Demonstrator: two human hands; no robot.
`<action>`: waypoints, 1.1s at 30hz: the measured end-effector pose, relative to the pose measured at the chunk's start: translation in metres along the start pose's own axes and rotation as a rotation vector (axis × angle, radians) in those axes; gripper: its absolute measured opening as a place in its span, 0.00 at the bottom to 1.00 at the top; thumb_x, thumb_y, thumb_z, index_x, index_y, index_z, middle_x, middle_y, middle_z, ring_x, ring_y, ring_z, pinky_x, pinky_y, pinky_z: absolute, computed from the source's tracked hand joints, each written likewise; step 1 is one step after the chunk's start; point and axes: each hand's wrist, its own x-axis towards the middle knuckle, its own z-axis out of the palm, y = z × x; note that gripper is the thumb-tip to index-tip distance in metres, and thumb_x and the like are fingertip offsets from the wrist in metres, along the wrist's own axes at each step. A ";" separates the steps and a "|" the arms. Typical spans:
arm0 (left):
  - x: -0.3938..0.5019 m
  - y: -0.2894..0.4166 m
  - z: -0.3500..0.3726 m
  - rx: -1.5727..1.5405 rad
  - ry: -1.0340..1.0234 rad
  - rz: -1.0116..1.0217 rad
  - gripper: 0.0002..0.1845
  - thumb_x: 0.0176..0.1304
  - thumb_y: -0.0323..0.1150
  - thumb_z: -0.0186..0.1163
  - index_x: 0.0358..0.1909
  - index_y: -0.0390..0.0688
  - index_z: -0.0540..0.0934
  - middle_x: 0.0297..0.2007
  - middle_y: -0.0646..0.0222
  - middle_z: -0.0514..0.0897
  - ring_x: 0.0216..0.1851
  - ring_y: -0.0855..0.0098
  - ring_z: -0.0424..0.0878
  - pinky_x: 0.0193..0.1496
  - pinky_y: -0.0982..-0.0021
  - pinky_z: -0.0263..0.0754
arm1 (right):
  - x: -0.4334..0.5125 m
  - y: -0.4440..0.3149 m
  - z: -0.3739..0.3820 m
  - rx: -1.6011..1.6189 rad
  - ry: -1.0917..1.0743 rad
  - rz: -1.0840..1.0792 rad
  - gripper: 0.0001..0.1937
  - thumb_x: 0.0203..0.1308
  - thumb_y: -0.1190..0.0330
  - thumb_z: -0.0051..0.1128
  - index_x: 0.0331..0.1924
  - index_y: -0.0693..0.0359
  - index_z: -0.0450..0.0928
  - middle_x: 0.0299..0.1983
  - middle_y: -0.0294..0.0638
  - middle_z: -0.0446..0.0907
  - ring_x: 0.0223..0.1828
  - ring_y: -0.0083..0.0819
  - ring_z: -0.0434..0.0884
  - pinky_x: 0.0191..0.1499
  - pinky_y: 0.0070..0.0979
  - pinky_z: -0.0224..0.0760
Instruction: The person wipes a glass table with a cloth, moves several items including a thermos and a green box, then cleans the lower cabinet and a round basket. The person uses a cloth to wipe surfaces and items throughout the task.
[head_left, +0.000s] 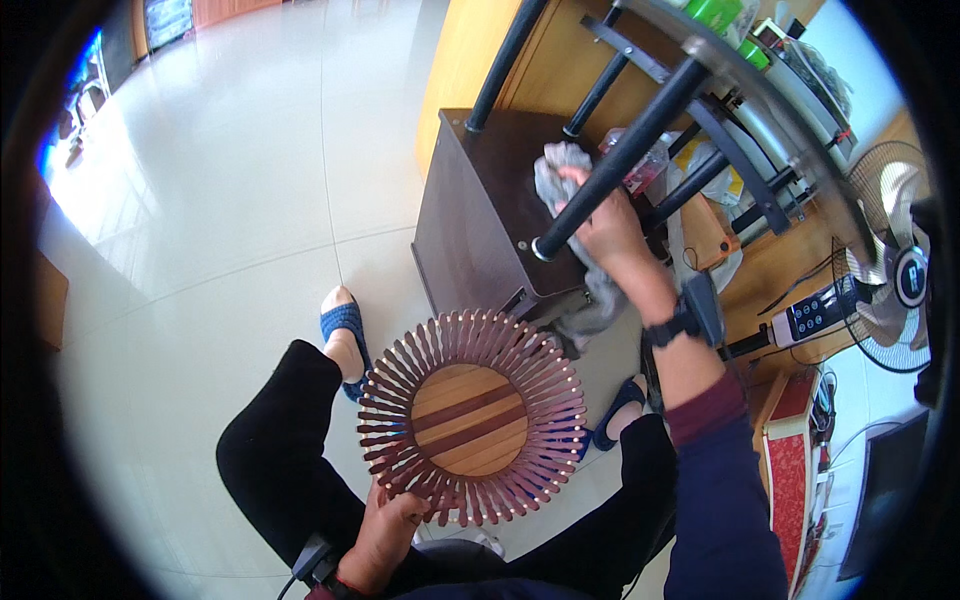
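My left hand (386, 525) grips the near left rim of a round wooden basket (470, 420), which has dark slatted sides and a striped base. The basket is held between my knees, above the floor. My right hand (611, 225) is shut on a grey cloth (559, 176) over the top of a dark brown cabinet (517, 180), behind a black metal leg. Part of the cloth hangs past the cabinet's near edge. The hand and cloth look slightly blurred.
A round glass-topped table (795, 112) with black tubular legs (622, 157) rises above the cabinet. Plastic bags (712, 169) lie behind it. An electric fan (892, 262) stands at the right, near a red-panelled box (787, 465). Pale tiled floor (225, 225) extends left.
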 end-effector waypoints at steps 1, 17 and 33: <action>-0.003 0.001 0.002 -0.013 -0.017 0.004 0.29 0.48 0.21 0.51 0.58 0.32 0.72 0.42 0.62 0.82 0.37 0.70 0.79 0.36 0.72 0.71 | -0.014 -0.006 -0.004 -0.087 -0.018 0.105 0.22 0.63 0.69 0.64 0.61 0.56 0.76 0.52 0.52 0.79 0.54 0.55 0.78 0.59 0.45 0.70; -0.016 -0.024 -0.025 0.009 -0.098 -0.105 0.29 0.67 0.34 0.52 0.70 0.40 0.67 0.64 0.56 0.78 0.64 0.57 0.79 0.67 0.56 0.74 | -0.226 -0.024 -0.133 1.318 0.700 0.930 0.26 0.67 0.63 0.66 0.65 0.67 0.74 0.57 0.46 0.82 0.56 0.38 0.83 0.61 0.38 0.77; -0.005 -0.021 0.007 0.631 -0.381 0.003 0.33 0.61 0.35 0.57 0.70 0.37 0.67 0.59 0.64 0.78 0.58 0.69 0.76 0.60 0.69 0.71 | -0.260 -0.161 -0.078 0.926 0.143 0.222 0.34 0.52 0.74 0.76 0.65 0.55 0.72 0.60 0.50 0.73 0.62 0.44 0.77 0.63 0.37 0.74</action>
